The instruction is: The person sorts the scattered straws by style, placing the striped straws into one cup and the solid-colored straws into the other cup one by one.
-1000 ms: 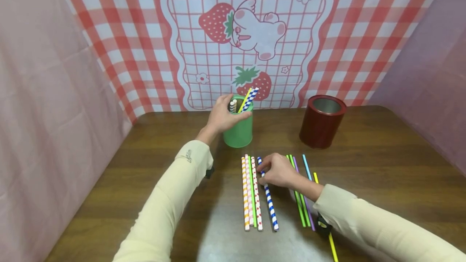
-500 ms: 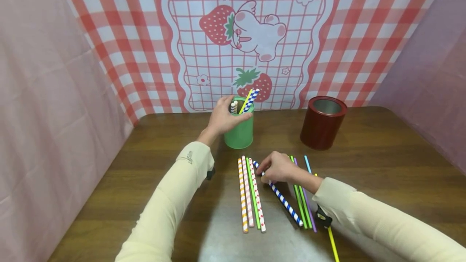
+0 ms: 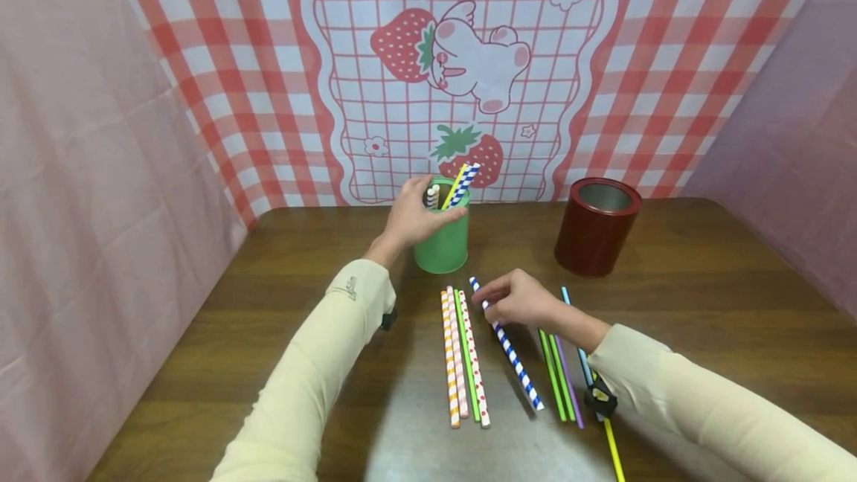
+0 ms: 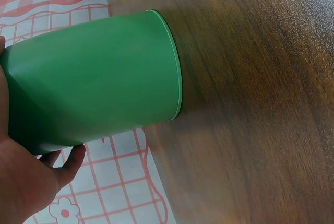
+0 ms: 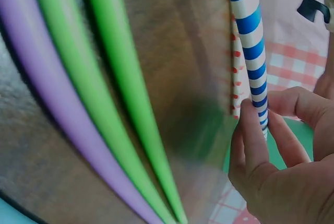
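Note:
My left hand (image 3: 415, 216) grips the green can (image 3: 443, 250) around its upper part, thumb on the near side. Standing in the can are a yellow straw (image 3: 453, 189), blue-and-white checked straws (image 3: 465, 183) and striped straws (image 3: 434, 198). In front of it, my right hand (image 3: 525, 300) pinches a blue-and-white striped paper straw (image 3: 515, 364) near its far end, between thumb and fingertips in the right wrist view. To its left lies a row: an orange-striped straw (image 3: 449, 363), a pink-patterned one, a green one and a red-dotted straw (image 3: 474, 363).
Right of the held straw lie two green straws (image 3: 553, 376), a purple straw (image 3: 569, 381), a light blue straw (image 3: 567, 300) and a yellow straw (image 3: 614, 452), partly under the right forearm. A dark red can (image 3: 592, 240) stands at the back right.
The blue-striped straw has swung its near end to the right, then shifted up and away with my right hand. The left hand stays on the green can.

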### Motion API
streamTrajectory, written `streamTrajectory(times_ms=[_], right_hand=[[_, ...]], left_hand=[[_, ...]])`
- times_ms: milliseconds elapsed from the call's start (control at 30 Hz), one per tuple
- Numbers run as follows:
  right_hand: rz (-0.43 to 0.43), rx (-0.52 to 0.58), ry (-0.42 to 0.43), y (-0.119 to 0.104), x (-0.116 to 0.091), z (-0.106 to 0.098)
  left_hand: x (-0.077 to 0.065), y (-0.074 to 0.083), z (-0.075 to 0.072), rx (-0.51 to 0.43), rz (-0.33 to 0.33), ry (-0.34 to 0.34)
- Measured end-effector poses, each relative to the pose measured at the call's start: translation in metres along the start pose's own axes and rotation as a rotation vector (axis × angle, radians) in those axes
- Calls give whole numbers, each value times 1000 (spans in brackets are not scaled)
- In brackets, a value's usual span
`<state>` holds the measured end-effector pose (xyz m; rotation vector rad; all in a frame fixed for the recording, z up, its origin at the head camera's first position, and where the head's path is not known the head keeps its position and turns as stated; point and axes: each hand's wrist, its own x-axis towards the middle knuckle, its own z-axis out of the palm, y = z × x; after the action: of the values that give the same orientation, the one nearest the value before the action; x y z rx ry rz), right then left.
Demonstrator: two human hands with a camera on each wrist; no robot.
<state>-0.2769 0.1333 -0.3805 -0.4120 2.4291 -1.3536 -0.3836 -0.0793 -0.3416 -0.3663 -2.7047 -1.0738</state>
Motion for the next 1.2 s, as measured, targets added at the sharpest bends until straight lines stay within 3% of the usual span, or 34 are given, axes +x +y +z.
streamTrajectory(times_ms=[467, 800, 1200], right_hand=[[-143, 37, 160, -30, -1, -22], [-166, 120, 209, -42, -4, -26], [-295, 44, 296, -51, -2, -27]], left_hand=[[-1, 0, -1, -7, 4, -3], [-1, 1, 0, -6, -2, -1], [-1, -1, 0, -7, 8, 7]])
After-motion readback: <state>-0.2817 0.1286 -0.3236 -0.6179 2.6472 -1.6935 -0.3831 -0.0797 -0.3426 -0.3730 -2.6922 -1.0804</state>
